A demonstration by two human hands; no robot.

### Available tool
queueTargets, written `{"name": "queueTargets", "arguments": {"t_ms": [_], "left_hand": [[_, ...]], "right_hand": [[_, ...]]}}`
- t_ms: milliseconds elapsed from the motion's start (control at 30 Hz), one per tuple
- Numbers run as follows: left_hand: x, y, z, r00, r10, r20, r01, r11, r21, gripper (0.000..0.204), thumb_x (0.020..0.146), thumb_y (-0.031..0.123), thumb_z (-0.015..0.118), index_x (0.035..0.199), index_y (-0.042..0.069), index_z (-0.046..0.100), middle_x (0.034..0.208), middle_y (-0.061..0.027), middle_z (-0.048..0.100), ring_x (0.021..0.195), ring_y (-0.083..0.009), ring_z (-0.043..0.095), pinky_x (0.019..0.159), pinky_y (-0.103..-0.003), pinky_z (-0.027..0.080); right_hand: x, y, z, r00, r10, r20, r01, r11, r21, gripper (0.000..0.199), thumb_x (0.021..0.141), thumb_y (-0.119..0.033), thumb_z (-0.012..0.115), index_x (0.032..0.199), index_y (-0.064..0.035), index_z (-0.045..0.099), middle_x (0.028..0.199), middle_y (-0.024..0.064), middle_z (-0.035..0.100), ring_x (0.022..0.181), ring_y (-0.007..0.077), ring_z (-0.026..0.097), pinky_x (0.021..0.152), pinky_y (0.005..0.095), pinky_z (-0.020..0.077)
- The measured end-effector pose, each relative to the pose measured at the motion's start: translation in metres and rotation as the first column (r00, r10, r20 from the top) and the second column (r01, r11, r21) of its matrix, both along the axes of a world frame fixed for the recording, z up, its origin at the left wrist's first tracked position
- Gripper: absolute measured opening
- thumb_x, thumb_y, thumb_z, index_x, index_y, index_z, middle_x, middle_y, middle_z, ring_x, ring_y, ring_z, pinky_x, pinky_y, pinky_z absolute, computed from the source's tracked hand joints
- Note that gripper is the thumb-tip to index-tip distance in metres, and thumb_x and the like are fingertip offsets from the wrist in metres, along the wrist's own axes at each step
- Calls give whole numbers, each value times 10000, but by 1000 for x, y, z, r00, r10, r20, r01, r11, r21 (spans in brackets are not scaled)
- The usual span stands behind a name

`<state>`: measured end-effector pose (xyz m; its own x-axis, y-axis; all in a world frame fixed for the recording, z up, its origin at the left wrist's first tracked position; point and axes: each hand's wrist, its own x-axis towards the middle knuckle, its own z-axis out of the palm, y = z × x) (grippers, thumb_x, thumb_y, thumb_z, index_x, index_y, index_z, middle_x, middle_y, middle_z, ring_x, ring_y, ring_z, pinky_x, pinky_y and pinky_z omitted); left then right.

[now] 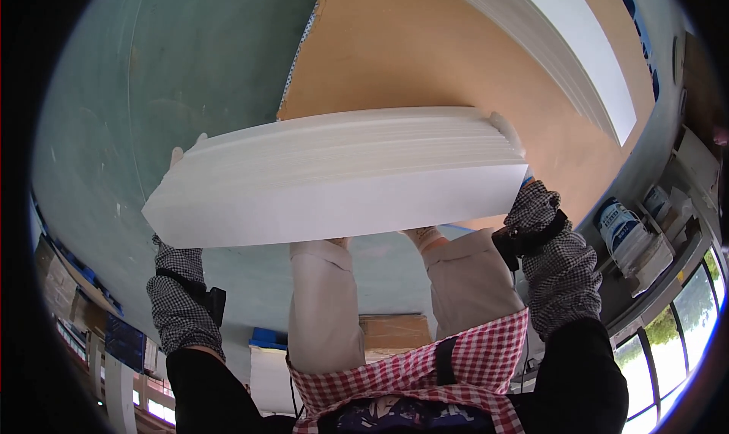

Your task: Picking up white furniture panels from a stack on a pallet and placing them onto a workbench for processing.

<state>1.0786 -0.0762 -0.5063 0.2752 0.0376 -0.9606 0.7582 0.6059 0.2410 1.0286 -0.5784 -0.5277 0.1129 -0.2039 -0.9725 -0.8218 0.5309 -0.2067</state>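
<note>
A thick stack of white sheets (342,198) is held up level in front of me, spanning from one hand to the other. Its layered edges show along the far side, while a smooth white face is towards me. Pale-gloved fingertips of my left hand (177,156) wrap the stack's left end; the palm is hidden behind it. At the opposite end, my right hand (507,130) grips the far right corner, its gloved fingers curled over the edge. Checked sleeve covers and black wrist straps are on both forearms.
Below lies a large brown board (387,47) on the green floor (205,54). Another stack of white sheets (562,47) rests on the board at the far right. A white-and-blue bucket (619,225) stands at the right. A cardboard box (395,332) is behind my legs.
</note>
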Motion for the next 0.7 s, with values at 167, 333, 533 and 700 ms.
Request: {"name": "queueTargets", "arguments": {"t_ms": [167,333,533,700], "left_hand": [[13,0,5,988,-156,16,157,987,-39,567,1039,398,126,1438,55,334,1432,-103,421,1288,-165,418,1115,-293,310],[10,-4,13,998,-59,38,59,998,12,545,1043,361,124,1435,50,339,1464,-88,392,1294,-161,404,1125,-274,280],[14,-16,23,976,-218,14,213,964,159,522,1045,349,160,1431,53,348,1451,-89,409,1275,-169,426,1112,-281,297],[12,-7,50,984,-170,50,162,978,130,509,1044,353,197,1421,64,378,1375,-107,475,1266,-187,439,1065,-311,368]], "right_hand": [[3,3,7,993,120,10,-120,993,-21,435,885,-397,548,1114,-30,592,1024,140,625,916,239,596,808,390,489],[2,-3,2,994,52,-99,-53,999,-2,419,877,-388,548,1088,-29,597,1009,136,621,908,238,588,798,400,477],[5,-1,9,999,43,4,-44,993,106,408,875,-378,549,1072,-23,594,981,131,611,906,227,571,796,392,474],[3,2,15,989,-59,137,10,944,330,409,896,-374,494,1087,-26,596,1017,138,614,933,226,566,835,388,474]]}}
